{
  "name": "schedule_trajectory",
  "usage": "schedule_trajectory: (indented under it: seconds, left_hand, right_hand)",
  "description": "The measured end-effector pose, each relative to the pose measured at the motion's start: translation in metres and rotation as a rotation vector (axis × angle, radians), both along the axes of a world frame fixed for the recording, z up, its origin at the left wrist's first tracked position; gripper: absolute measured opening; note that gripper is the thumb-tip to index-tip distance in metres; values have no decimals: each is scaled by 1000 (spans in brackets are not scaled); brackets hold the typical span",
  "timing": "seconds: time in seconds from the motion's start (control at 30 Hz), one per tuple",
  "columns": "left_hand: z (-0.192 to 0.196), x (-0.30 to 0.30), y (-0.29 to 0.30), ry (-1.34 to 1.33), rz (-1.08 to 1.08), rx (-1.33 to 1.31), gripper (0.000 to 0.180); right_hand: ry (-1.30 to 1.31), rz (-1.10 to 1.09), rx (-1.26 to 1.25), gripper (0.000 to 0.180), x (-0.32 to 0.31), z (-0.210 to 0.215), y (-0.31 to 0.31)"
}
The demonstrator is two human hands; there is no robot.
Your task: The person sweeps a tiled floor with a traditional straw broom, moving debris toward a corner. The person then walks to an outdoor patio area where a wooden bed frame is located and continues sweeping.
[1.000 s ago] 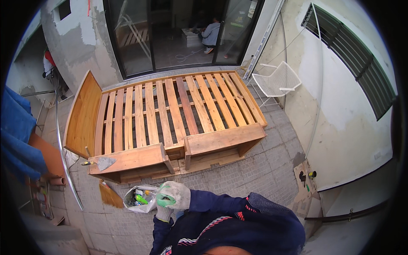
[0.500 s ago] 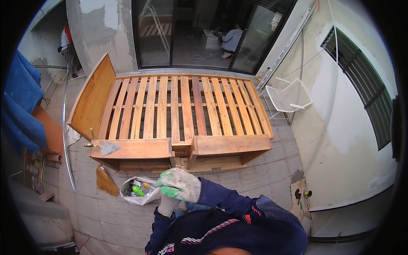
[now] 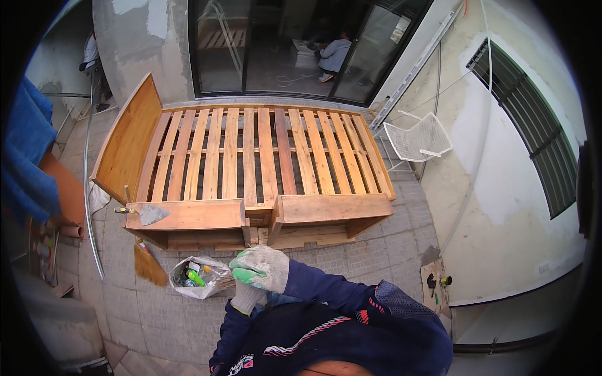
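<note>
Both of my hands wear pale grey work gloves with green patches and meet in front of my body. My right hand point(image 3: 268, 267) lies over the left one, its fingers curled and closed; what is in them, if anything, is hidden. My left hand point(image 3: 247, 297) shows mostly its knitted cuff and wrist, with its fingers covered by the right glove. Just left of the gloves, a white sack point(image 3: 216, 285) stands open on the paving with bottles and other mixed items inside. Beyond them is a wooden slatted bed frame point(image 3: 266, 153) with a headboard at its left end.
A trowel point(image 3: 153, 215) rests on the left drawer box point(image 3: 188, 220) of the bed. The right drawer box point(image 3: 332, 208) is beside it. A broom head point(image 3: 149, 266) touches the floor by the sack. A white wire chair point(image 3: 417, 138) stands right. Behind glass doors, a person point(image 3: 334, 55) crouches.
The view has shifted slightly, so the bed and sack sit a little further left and the bed higher. My gloved hands stay together, the right one over the left.
</note>
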State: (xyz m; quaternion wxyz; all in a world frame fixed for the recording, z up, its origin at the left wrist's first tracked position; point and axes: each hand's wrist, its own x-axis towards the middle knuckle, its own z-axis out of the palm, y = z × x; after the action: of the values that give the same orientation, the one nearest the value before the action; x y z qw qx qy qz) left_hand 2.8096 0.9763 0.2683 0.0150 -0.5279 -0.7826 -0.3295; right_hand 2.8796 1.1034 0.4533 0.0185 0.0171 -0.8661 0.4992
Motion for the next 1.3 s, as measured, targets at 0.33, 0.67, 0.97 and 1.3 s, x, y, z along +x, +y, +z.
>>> schedule_trajectory:
  seconds: [0.33, 0.67, 0.97, 1.3]
  left_hand:
    - [1, 2, 0, 38, -26, -14, 37]
    - [8, 1, -9, 95, -60, -25, 37]
    - [45, -21, -46, -330, -109, -206, 37]
    - [48, -7, -64, -338, -123, -77, 31]
  right_hand:
    - [144, -26, 705, 70, 8, 18, 0]
    - [98, -138, 595, 69, 1, -22, -12]
    - [75, 2, 67, 58, -10, -29, -4]
    - [116, 37, 376, 74, -7, -28, -27]
